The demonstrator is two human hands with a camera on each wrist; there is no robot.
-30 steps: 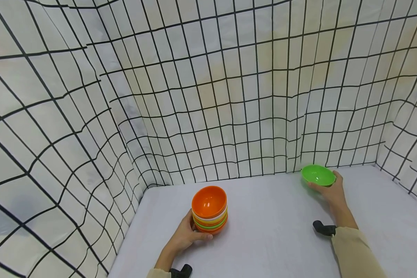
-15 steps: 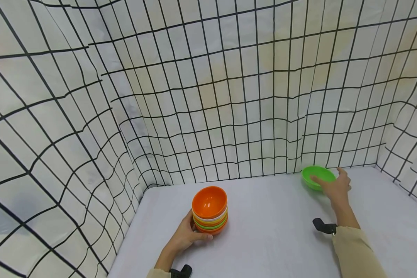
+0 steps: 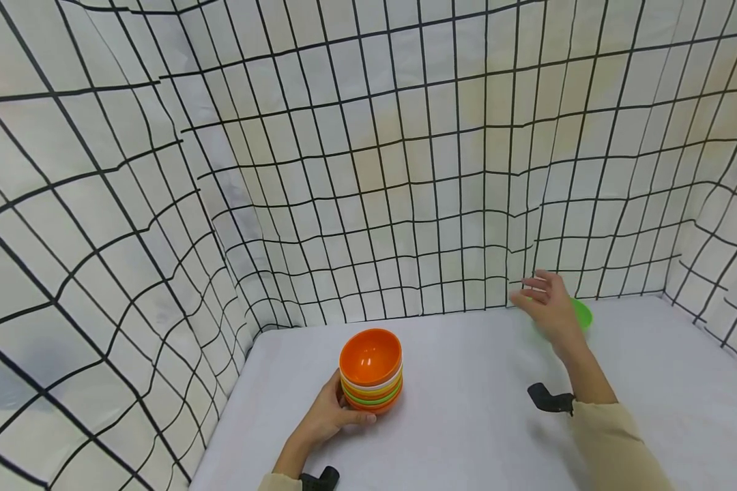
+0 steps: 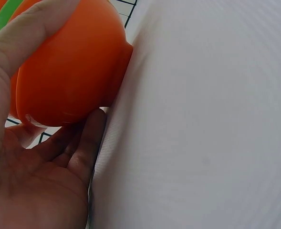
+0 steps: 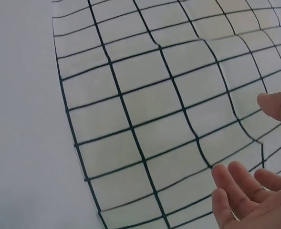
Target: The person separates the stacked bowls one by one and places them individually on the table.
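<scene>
A stack of orange, white, yellow and green bowls (image 3: 370,361) stands on the white table, an orange bowl on top. My left hand (image 3: 323,416) holds the stack low on its near left side, thumb in front. In the left wrist view, the thumb lies across the orange bottom bowl (image 4: 73,71), with a fingertip right at its foot. My right hand (image 3: 549,307) is raised with nothing in it, fingers loosely bent and apart. Behind it, a green bowl (image 3: 583,314) sits at the far right of the table, mostly hidden by the hand.
White cloth walls with a black grid (image 3: 405,170) rise behind the table (image 3: 454,402) and along both sides. Black camera mounts (image 3: 549,399) are strapped at both wrists.
The right hand has let go of the green bowl, set down at the back right, then risen and moved left. The left hand and the stack have kept their place.
</scene>
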